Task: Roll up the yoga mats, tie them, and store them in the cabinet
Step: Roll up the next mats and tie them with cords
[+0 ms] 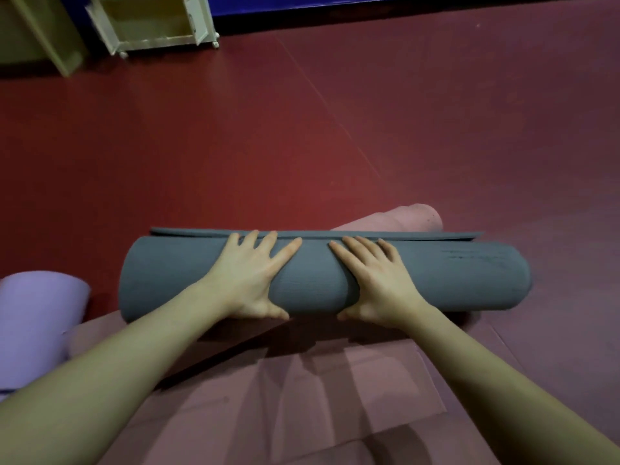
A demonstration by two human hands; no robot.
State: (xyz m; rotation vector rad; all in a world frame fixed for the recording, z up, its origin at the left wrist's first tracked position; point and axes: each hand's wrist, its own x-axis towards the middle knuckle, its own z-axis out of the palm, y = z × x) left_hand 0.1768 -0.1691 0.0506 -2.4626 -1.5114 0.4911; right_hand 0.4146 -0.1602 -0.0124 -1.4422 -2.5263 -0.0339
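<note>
Foam of a soft, springy kind is what the grey mat (322,276) appears to be made of, so it can be judged light for its bulk, easily dented and inclined to spring open if let go. It is seen almost fully rolled, lying crosswise on the red floor (302,129) just ahead of the person, partly over a pink mat (302,397), with only a narrow flap left flat along its far side. The left hand (250,278) and the right hand (375,280) are laid on top of the roll near its middle, close together, the fingers (285,251) spread and fairly straight, pressing down, nothing being pinched. The matte surface looks grippy rather than slick, so flat palms should be enough for the last turn. For tying and carrying, a hold around the middle is suggested, the loose edge being kept trapped underneath. A purple mat (37,313) lies at the left, and the open cabinet (151,21) stands well apart at the far side.
</note>
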